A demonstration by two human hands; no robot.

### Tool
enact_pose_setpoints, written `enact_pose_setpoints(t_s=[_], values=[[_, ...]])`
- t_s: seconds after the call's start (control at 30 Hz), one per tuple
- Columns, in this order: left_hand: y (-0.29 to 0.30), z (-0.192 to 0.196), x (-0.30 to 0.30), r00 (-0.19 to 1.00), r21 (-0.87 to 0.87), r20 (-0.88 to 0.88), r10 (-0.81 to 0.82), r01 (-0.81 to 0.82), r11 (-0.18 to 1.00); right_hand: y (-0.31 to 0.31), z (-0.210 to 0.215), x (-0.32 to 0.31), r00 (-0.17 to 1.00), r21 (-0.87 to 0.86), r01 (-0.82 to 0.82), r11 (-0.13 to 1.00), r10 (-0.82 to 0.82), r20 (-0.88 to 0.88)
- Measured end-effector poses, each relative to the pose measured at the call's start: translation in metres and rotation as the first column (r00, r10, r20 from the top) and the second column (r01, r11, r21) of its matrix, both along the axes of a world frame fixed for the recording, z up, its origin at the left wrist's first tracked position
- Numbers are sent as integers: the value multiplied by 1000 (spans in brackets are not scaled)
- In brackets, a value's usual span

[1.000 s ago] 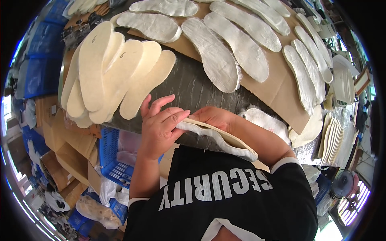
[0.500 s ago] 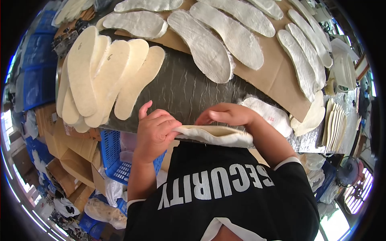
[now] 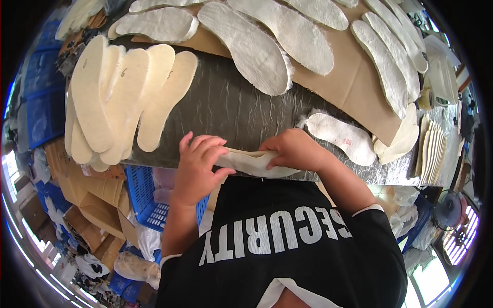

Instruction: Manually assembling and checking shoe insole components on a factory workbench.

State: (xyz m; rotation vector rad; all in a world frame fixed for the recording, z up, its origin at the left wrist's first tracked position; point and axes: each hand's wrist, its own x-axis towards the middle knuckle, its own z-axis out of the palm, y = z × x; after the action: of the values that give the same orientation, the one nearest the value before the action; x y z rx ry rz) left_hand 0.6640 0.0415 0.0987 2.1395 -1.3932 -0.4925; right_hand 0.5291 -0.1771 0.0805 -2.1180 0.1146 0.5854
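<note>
My left hand (image 3: pixel 197 167) and my right hand (image 3: pixel 294 149) both grip one cream shoe insole (image 3: pixel 251 161), held flat between them at the near edge of the grey-covered table (image 3: pixel 226 105). The left fingers lie over its left end, the right hand pinches its right end. A fan of cream insoles (image 3: pixel 120 102) lies on the table to the left. A single white insole (image 3: pixel 341 136) with a red mark lies just right of my right hand.
Several white fuzzy insoles (image 3: pixel 257 49) lie on brown cardboard (image 3: pixel 349 82) at the back. A stack of insoles (image 3: pixel 434 149) stands at the right edge. A blue crate (image 3: pixel 146 197) and cardboard boxes (image 3: pixel 84 192) sit below the table on the left.
The hands have pulled the insole toward my body and drawn it straighter; the right hand slid along it to grip its right end.
</note>
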Motion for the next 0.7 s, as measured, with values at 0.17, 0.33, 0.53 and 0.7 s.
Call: enact_pose_setpoints(t_s=[0.17, 0.33, 0.53, 0.7], values=[[-21, -16, -13, 991, -82, -16, -129, 128, 988, 1, -14, -4, 1000, 49, 26, 998, -27, 14], [-34, -28, -12, 981, -97, -80, -179, 171, 980, 0, -25, -11, 997, 98, 75, 992, -75, -9], [-42, -31, -15, 968, -67, -137, -210, 203, 977, 1, -26, -14, 994, 131, 111, 985, -113, 5], [-43, -39, -24, 972, -56, -138, -189, 182, 982, 2, -28, -18, 992, 127, 122, 984, -124, 15]])
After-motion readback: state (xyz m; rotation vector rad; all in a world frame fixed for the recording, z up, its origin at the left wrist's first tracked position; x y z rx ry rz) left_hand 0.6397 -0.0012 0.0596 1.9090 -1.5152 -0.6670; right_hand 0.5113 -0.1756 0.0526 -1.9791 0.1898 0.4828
